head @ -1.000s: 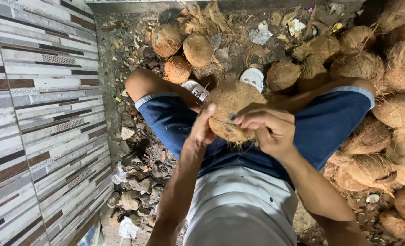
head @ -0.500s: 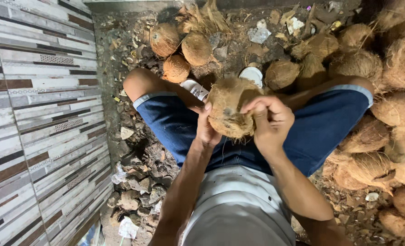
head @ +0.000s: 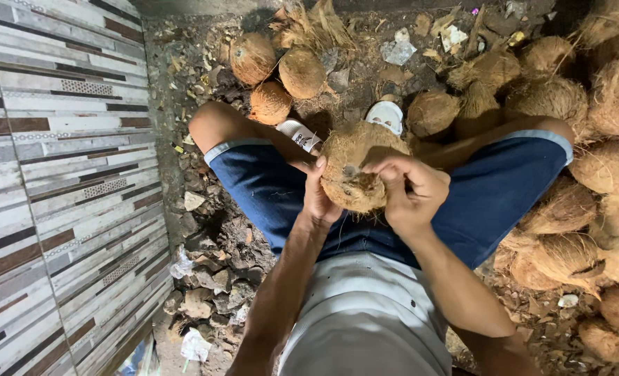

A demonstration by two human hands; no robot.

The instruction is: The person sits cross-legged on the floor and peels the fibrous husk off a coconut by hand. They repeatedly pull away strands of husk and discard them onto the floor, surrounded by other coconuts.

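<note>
- Head view shows the coconut you hold between your knees, above your lap, its fibrous husk partly stripped and a dark patch on the near face.
- Your left hand cups the coconut's left and lower side, fingers clenched around the husk.
- Your right hand rests on the right face, fingers curled in and pinching at husk fibre near the top.
- Since half a second ago, your right hand has dropped from over the top of the coconut to its right side, and the coconut sits a little lower and more face-on to you.
- Your blue shorts spread to both sides under the coconut; your grey shirt fills the lower middle.
- Two white sandals show just beyond the coconut, one beside each knee.
- Room is tight: the tiled wall with grey, brown and white bands runs close along your left, leaving only a narrow strip of ground.
- That strip is strewn with husk scraps, and scraps of clear and white wrapper lie by the wall's foot.
- Three husked coconuts lie on the dirt ahead, to the left.
- A heap of unhusked coconuts crowds your right knee and the whole right edge.
- Crumpled whitish litter lies on the ground at the far side.
</note>
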